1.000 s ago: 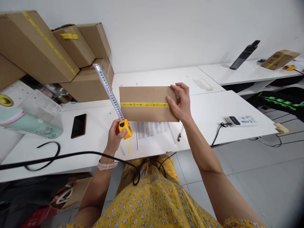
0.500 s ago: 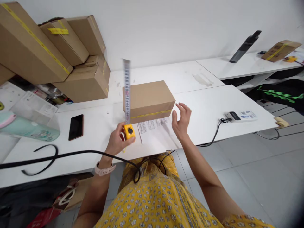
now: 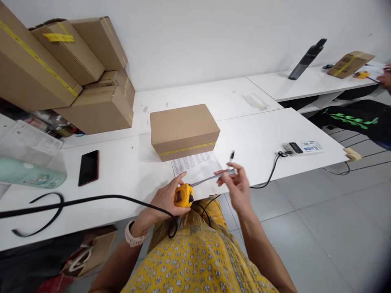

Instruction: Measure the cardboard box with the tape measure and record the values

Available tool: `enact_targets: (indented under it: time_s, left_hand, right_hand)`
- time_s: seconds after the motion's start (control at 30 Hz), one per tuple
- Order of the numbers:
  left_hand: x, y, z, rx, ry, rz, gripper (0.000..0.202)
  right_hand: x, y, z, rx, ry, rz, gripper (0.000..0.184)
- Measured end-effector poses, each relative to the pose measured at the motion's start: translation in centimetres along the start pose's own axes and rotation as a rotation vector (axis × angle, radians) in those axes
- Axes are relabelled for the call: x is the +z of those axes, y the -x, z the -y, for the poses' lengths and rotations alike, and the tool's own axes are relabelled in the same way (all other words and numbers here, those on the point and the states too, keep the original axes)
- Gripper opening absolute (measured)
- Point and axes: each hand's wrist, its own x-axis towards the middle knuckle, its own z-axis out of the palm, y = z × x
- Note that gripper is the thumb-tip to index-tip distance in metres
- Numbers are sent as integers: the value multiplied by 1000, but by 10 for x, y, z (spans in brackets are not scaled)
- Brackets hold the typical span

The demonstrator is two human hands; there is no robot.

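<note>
My left hand (image 3: 169, 196) is wrapped round a yellow tape measure (image 3: 183, 195) at the front edge of the white table. A short length of its blade (image 3: 207, 179) runs out to the right. My right hand (image 3: 236, 185) pinches the blade near its free end, thumb and fingers closed on it. Just beyond, a closed cardboard box (image 3: 185, 130) with a yellow tape strip sits on the table, covering part of a printed sheet (image 3: 200, 167). A pen (image 3: 232, 156) lies behind my right fingers, which partly hide it.
Cardboard boxes (image 3: 94, 108) are stacked at the back left. A phone (image 3: 88, 167), a mint-green bottle (image 3: 32, 173) and a black cable (image 3: 100, 197) lie to the left. Rightward are a small white device (image 3: 301, 148), a dark bottle (image 3: 308, 59) and another person's hand (image 3: 385, 78).
The blade stood upright, long, beside the box; now it is short and points right. My left hand turned and moved right with the tape measure. My right hand, open before, now grips the blade.
</note>
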Motion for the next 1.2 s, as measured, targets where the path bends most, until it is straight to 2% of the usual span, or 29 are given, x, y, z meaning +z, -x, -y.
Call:
enact_targets:
  time_s: [0.1, 0.17, 0.23, 0.3, 0.37, 0.43, 0.5, 0.53, 0.6, 0.67, 0.7, 0.77, 0.83, 0.87, 0.9, 0.97, 1.0, 1.07, 1.13, 1.2]
  left_hand:
    - [0, -9, -10, 58, 16, 4, 106]
    - [-9, -16, -17, 131, -1, -52, 102]
    - [-28, -24, -24, 208, -66, -191, 95]
    - [-56, -38, -31, 273, -172, -392, 85]
    - [-85, -59, -38, 294, -306, -581, 77]
    - [-109, -86, -42, 291, -449, -663, 69]
    - [-125, -115, -39, 268, -588, -651, 60]
    - [-130, -129, -36, 240, -614, -665, 58]
    - [-134, -152, -26, 194, -644, -616, 54]
    - [-132, -162, -15, 176, -642, -574, 48]
    - [-128, -162, -9, 187, -637, -585, 44]
    - [-112, -150, -1, 254, -611, -682, 38]
    - [-82, -127, 8, 369, -559, -770, 30]
    - [-63, -113, 12, 424, -521, -741, 25]
    - [-41, -99, 17, 480, -484, -664, 23]
    - [4, -74, 25, 523, -456, -452, 24]
    - [24, -64, 29, 496, -480, -354, 31]
    - [56, -50, 34, 428, -555, -147, 63]
    - [72, -41, 36, 376, -612, -8, 88]
    - [76, -34, 35, 359, -632, 51, 94]
  right_hand:
    - [20, 21, -13, -29, 166, 191, 31]
    - [21, 22, -20, -96, 328, 190, 31]
    - [8, 7, -28, -129, 491, 10, 28]
    - [-14, -19, -40, -92, 683, -226, 30]
    - [-35, -47, -53, -21, 905, -320, 39]
    - [-49, -69, -65, 50, 1089, -249, 50]
    - [-54, -82, -70, 106, 1242, -125, 50]
    - [-54, -85, -71, 124, 1299, -59, 48]
    - [-53, -87, -70, 135, 1351, 45, 47]
    - [-56, -84, -68, 130, 1286, 60, 50]
    - [-59, -81, -67, 130, 1188, 23, 49]
    - [-68, -70, -63, 148, 844, -78, 46]
    - [-76, -53, -58, 168, 407, -121, 45]
    - [-79, -43, -55, 170, 220, -103, 46]
    - [-79, -33, -51, 163, 100, -75, 46]
    - [-74, -16, -44, 149, 10, -12, 46]
    - [-69, -10, -41, 142, 12, 16, 44]
    - [-54, -4, -40, 109, 46, 48, 35]
    - [-37, -4, -43, 53, 102, 63, 23]
    - [-22, -7, -48, 11, 168, 77, 29]
